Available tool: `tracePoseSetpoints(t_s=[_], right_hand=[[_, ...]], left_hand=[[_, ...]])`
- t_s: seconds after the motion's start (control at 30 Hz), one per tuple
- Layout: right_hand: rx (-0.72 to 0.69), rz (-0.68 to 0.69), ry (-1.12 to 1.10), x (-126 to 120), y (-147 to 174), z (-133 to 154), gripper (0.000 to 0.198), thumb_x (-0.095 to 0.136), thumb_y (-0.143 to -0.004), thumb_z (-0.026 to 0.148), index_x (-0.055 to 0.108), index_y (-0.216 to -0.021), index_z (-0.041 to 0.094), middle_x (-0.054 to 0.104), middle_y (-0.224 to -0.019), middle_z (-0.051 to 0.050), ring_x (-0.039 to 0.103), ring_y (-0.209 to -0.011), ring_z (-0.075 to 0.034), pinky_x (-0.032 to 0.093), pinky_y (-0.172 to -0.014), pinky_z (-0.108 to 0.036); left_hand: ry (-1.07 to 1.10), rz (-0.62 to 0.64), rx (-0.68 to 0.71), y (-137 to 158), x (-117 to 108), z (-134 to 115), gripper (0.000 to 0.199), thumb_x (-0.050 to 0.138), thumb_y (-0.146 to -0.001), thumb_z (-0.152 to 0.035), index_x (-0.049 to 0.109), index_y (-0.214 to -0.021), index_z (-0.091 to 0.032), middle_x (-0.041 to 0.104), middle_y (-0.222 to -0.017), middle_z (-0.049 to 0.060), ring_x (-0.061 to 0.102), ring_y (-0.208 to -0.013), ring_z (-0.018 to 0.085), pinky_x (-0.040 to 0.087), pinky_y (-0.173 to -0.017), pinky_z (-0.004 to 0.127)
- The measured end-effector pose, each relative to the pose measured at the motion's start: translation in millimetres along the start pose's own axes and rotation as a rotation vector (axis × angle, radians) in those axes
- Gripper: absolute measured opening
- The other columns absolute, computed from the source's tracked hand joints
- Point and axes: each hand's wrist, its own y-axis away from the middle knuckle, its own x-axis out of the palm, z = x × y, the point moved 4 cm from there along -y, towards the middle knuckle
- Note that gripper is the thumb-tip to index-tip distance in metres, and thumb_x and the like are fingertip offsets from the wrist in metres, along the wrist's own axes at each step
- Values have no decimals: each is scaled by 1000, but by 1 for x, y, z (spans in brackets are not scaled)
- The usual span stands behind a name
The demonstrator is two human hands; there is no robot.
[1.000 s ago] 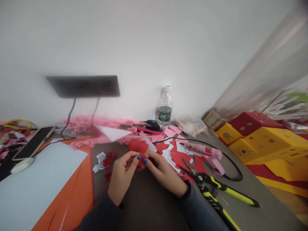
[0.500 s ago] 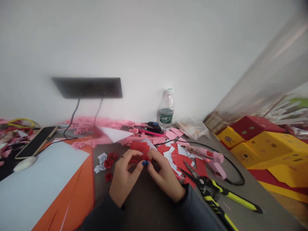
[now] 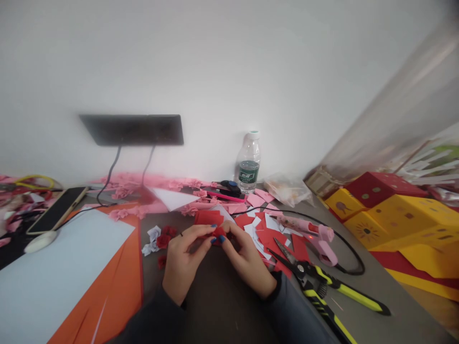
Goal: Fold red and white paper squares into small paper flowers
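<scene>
While a small red paper piece (image 3: 217, 233) is pinched between the fingertips of the left hand (image 3: 184, 260) and the right hand (image 3: 247, 262), both hands are held close together over the table (image 3: 222, 306), on the near side of the bottle (image 3: 248, 165) and slightly to its left. The paper is gripped by thumb and fingers on each side, and its folded shape is largely hidden by them. Red paper squares (image 3: 208, 217) are laid between the bottle and the hands. To the left of the bottle and nearer, white paper flowers (image 3: 152, 240) and red paper flowers (image 3: 166, 236) are grouped just beside the left hand. Well to the left of the bottle, an orange sheet (image 3: 120, 279) is partly covered by a white sheet (image 3: 68, 267). To the right of the bottle and nearer, red and white paper scraps (image 3: 267, 236) are scattered; near them a pink glue gun (image 3: 299, 225) and shears (image 3: 300, 268) with parted blades are set down. Just right of the bottle, a clear plastic bag (image 3: 289, 189) is placed.
</scene>
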Motion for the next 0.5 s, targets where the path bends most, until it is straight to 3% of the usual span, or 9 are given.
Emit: tracePoseSetpoints(t_s=[0.1,0.27,0.5], right_hand=[[20,-15,-35,0,0,-1,13,48,-95,26,51,-83,20,54,-80,-2,50,-73,-16,42,-68,-29],[38,-15,-25,4,2,-3,10,49,-93,25,54,-87,20,54,-78,-1,50,-70,-15,42,-65,-28],[59,-14,-22,8,2,-3,8,51,-91,22,57,-95,20,61,-81,-2,59,-77,-17,46,-70,-29]], left_hand=[[-34,0,24,0,0,-2,22,60,-86,-16,75,-99,-24,77,-103,4,72,-95,19,57,-82,25],[11,-43,-75,0,2,-2,20,58,-83,-13,70,-97,-20,77,-97,4,73,-91,18,58,-80,25],[16,-96,-95,1,4,1,14,60,-79,-16,67,-91,-20,74,-94,4,72,-89,19,59,-80,27]])
